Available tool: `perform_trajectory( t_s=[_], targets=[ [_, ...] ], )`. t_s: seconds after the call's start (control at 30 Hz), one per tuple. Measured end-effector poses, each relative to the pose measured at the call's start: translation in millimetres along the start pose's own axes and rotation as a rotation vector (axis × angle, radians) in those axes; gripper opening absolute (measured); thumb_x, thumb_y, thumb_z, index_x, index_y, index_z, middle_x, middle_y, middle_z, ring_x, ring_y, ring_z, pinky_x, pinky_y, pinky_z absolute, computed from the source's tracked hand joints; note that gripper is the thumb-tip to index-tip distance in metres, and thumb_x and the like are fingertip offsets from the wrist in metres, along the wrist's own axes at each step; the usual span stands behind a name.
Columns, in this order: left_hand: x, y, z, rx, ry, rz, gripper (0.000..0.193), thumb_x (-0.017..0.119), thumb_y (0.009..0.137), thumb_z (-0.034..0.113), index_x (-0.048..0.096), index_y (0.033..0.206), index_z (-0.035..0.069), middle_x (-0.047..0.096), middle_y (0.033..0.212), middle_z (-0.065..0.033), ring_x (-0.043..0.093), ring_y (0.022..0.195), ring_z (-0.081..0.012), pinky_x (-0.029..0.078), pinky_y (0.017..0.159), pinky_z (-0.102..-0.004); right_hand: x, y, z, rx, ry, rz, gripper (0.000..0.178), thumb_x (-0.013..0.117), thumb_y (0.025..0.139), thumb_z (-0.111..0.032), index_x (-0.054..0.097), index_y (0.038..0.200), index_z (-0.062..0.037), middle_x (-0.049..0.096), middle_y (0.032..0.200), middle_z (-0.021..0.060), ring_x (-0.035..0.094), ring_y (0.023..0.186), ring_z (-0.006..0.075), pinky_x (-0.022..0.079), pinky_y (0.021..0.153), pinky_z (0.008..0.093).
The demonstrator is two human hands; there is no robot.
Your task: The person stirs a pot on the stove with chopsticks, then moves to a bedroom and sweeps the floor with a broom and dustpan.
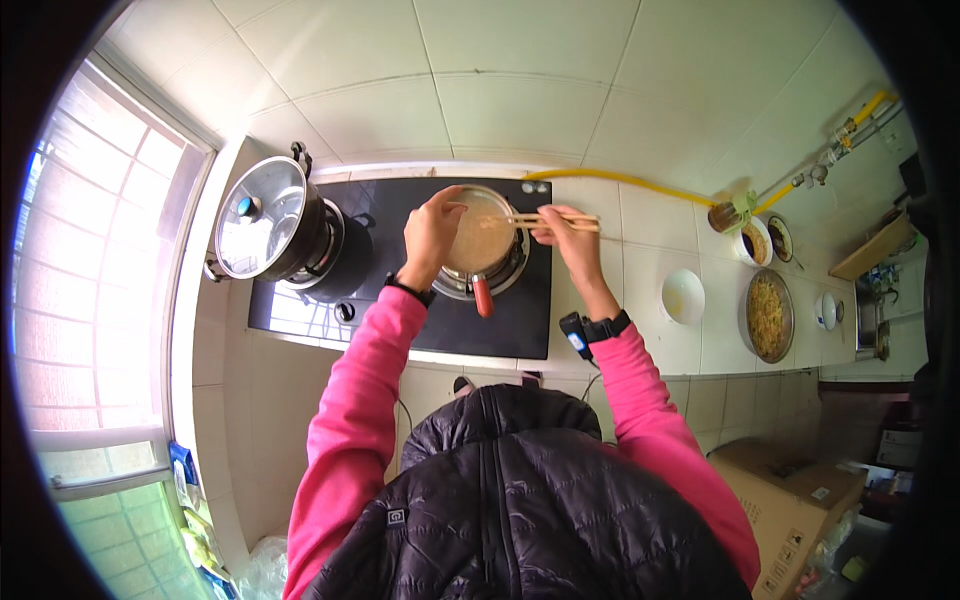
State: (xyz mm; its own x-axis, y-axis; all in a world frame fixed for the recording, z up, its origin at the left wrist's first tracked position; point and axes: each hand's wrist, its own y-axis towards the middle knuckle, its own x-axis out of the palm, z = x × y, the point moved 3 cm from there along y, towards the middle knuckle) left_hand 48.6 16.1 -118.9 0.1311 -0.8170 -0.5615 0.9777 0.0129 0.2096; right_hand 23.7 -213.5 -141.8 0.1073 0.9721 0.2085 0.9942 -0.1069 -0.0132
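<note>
A small saucepan (465, 262) with a red handle (483, 297) stands on the right burner, full of cloudy, pale liquid. My right hand (572, 238) grips a pair of wooden chopsticks (560, 219), whose tips reach into the pan at a light-coloured piece of food (488, 222). Over the pan's left edge is my left hand (432, 236), fingers bent together in a pinch. What those fingers hold, if anything, is too small to tell.
On the left burner sits a large dark pot (297, 255) with a glass lid (265, 215). A white bowl (683, 297), a metal dish of shredded food (768, 318) and smaller bowls line the right counter. A yellow gas hose (640, 183) runs along the wall.
</note>
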Motion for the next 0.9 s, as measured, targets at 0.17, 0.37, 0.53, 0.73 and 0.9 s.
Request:
perform_trajectory(
  t_s=[0.17, 0.37, 0.53, 0.73, 0.9],
  targets=[
    [11.7, 0.9, -18.9, 0.186, 0.526, -0.008, 0.015, 0.06, 0.076, 0.017, 0.067, 0.089, 0.013, 0.068, 0.08, -0.0077, 0.063, 0.082, -0.0271, 0.036, 0.094, -0.05, 26.5, 14.3, 21.2, -0.118, -0.295, 0.021, 0.017, 0.063, 0.083, -0.012, 0.068, 0.089, 0.003, 0.068, 0.072, 0.0091, 0.065, 0.061, 0.0122, 0.053, 0.056, 0.0236],
    [18.9, -0.4, -38.3, 0.107, 0.573, -0.159, 0.038, 0.056, 0.078, 0.013, 0.057, 0.116, 0.016, 0.069, 0.089, -0.005, 0.062, 0.094, -0.0274, 0.025, 0.1, -0.0603, 34.4, 21.4, 26.3, -0.113, -0.314, -0.068, 0.019, 0.062, 0.082, -0.015, 0.068, 0.086, 0.0023, 0.068, 0.069, 0.0086, 0.067, 0.06, 0.0148, 0.053, 0.056, 0.0244],
    [18.7, -0.6, -43.3, 0.156, 0.535, -0.163, 0.046, 0.051, 0.081, 0.009, 0.049, 0.126, 0.016, 0.07, 0.091, -0.0041, 0.063, 0.094, -0.0282, 0.021, 0.101, -0.0642, 25.7, 24.7, 17.2, -0.103, -0.413, -0.129, 0.02, 0.06, 0.085, -0.013, 0.066, 0.091, 0.0048, 0.067, 0.075, 0.0086, 0.065, 0.06, 0.014, 0.054, 0.055, 0.0245],
    [18.6, 0.0, -39.6, 0.159, 0.602, -0.167, 0.038, 0.054, 0.082, 0.014, 0.054, 0.12, 0.015, 0.07, 0.088, -0.0056, 0.065, 0.084, -0.0281, 0.021, 0.101, -0.0629, 35.6, 23.1, 25.3, -0.13, -0.277, -0.03, 0.02, 0.061, 0.085, -0.013, 0.067, 0.09, 0.0051, 0.067, 0.075, 0.009, 0.066, 0.061, 0.0145, 0.054, 0.054, 0.025],
    [16.1, 2.3, -35.0, 0.125, 0.757, -0.189, 0.019, 0.058, 0.081, 0.02, 0.067, 0.097, 0.016, 0.068, 0.08, -0.0071, 0.064, 0.085, -0.0269, 0.023, 0.101, -0.0627, 33.3, 22.8, 33.5, 0.164, -0.269, -0.06, 0.018, 0.062, 0.083, -0.012, 0.067, 0.087, 0.005, 0.066, 0.071, 0.0108, 0.065, 0.058, 0.0163, 0.054, 0.05, 0.0241]
  ],
)
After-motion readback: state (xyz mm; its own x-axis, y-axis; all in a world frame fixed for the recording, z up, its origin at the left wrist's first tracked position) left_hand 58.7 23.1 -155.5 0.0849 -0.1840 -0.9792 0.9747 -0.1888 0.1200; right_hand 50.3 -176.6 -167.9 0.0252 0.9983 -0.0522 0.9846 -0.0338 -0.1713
